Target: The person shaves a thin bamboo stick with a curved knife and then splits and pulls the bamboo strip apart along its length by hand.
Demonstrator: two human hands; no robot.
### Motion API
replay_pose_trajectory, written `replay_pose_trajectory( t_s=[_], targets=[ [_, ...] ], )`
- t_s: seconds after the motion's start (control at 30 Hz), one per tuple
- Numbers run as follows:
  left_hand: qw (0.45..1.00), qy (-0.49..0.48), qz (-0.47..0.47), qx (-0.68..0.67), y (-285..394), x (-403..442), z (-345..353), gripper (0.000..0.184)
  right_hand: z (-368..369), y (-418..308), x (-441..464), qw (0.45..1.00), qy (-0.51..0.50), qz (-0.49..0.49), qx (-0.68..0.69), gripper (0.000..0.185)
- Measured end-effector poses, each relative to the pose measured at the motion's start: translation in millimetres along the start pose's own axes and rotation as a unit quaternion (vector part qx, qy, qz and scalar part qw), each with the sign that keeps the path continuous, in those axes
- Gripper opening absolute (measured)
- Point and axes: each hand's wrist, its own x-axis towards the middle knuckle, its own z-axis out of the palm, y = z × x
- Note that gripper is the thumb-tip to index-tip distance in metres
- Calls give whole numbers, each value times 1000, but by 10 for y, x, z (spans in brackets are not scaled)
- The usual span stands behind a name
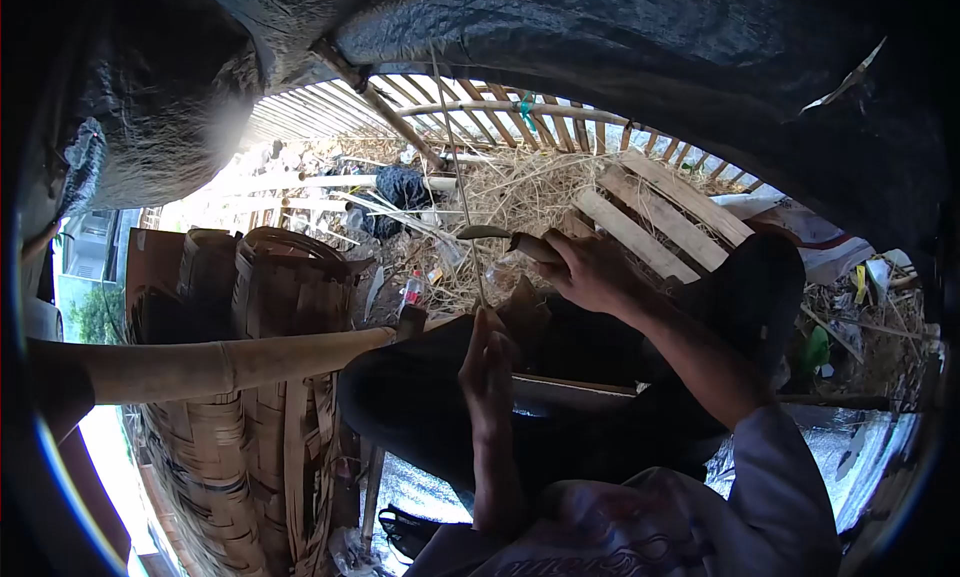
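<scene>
Between my knees, my left hand [487, 352] is closed round the lower end of a long thin strip [461, 182], which stands nearly upright and reaches up toward the dark sheet. To its right, my right hand [590, 267] is wrapped round the handle of a knife [484, 233]. The short curved blade points left and lies against or just beside the strip; which of the two I cannot tell. Below the right hand, a brown piece [524, 309] rests near my lap.
A thick bamboo pole [230, 365] runs in from the left above woven baskets [200, 467]. Wooden slats [660, 212] lie on straw at the upper right. A bottle [412, 289] stands beyond my left knee. Dark sheeting [620, 37] hangs overhead.
</scene>
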Motion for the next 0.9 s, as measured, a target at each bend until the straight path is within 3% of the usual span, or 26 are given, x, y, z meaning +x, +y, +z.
replay_pose_trajectory(
  t_s=[0.33, 0.47, 0.53, 0.57, 0.63, 0.67, 0.77, 0.8, 0.83, 0.9],
  targets=[
    [1000, 4, -4, 18, -16, -18, -8, 47, -127, -158, 3, 998, -59, -3, -39, 35],
    [999, -3, 5, 35, -61, -45, -26, 47, -148, -120, 18, 997, -37, -6, -66, 35],
    [995, -41, 17, 86, -175, -87, -64, 47, -160, 32, 123, 999, 17, 51, 0, 35],
    [993, -54, 21, 102, -208, -116, -69, 47, -291, 25, 191, 994, 59, 67, -65, 32],
    [999, -37, -9, 19, -214, -153, -22, 47, -330, 284, 265, 984, 89, 92, -122, 28],
    [999, -40, -8, 22, -147, -132, -26, 47, -335, 305, 260, 983, 64, 152, -76, 29],
    [999, -16, -26, -32, 0, -68, -10, 47, -260, 190, 135, 993, 44, 107, -6, 31],
    [998, -19, -25, -47, -30, -37, -16, 46, -296, 82, 100, 995, -20, 96, 10, 35],
    [998, -23, -27, -60, -50, -29, -26, 45, -263, 44, 64, 995, -23, 94, 11, 35],
    [997, -9, -44, -56, -37, -45, -13, 45, -201, -2, -13, 998, -65, -10, -25, 39]
  ],
)
